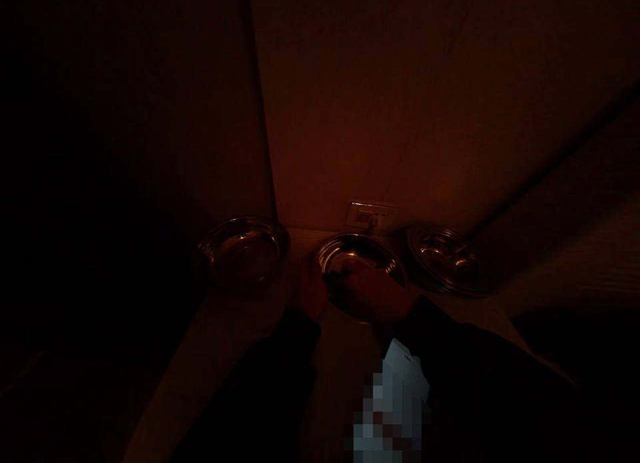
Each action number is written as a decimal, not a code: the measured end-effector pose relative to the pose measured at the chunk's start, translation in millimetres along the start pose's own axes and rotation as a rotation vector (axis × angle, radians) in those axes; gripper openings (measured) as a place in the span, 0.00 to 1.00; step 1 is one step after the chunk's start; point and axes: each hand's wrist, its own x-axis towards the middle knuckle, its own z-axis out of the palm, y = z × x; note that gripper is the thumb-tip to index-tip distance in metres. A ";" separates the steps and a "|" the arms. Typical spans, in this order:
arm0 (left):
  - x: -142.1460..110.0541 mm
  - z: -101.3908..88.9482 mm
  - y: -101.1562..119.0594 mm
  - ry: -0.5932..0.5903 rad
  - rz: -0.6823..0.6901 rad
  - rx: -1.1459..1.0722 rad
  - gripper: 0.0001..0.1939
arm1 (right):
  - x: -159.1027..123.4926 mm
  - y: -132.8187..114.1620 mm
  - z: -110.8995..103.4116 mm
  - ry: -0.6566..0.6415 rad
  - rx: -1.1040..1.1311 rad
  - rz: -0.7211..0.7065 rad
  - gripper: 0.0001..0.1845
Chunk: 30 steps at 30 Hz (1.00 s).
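The scene is very dark. A shiny round metal dish (360, 241) lies in the middle of the table, by the wall. At its left rim is my left hand (313, 288), closed, with the fingers seeming to grip the edge; the fingertips are hard to see. My right hand (377, 293) reaches over the dish from the right, its fingers bent together toward the left rim. Something dark shows at those fingers, too dim to name. Dark sleeves cover both arms.
A wider metal dish (245, 221) stands at the left, and several stacked metal plates (445, 256) at the right. Behind the middle dish is a wall socket (373, 215) with a plug in it. A pale card (405, 369), partly blurred out, hangs near the right sleeve above the table (175, 383).
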 end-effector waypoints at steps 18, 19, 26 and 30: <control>3.9 -0.9 0.2 -0.057 -0.008 -0.060 0.16 | 27.6 -16.0 9.7 0.126 -0.065 0.227 0.17; 4.1 -0.7 -0.1 -0.057 -0.007 -0.063 0.16 | 27.6 -16.2 9.8 0.120 -0.064 0.229 0.17; 1.7 -0.8 -1.8 -0.020 -0.007 -0.033 0.17 | 6.2 -9.8 -0.7 0.024 -0.002 0.035 0.17; 0.8 -1.7 2.5 -0.039 -0.002 -0.026 0.15 | -6.3 -1.9 -1.5 -0.014 0.065 -0.035 0.17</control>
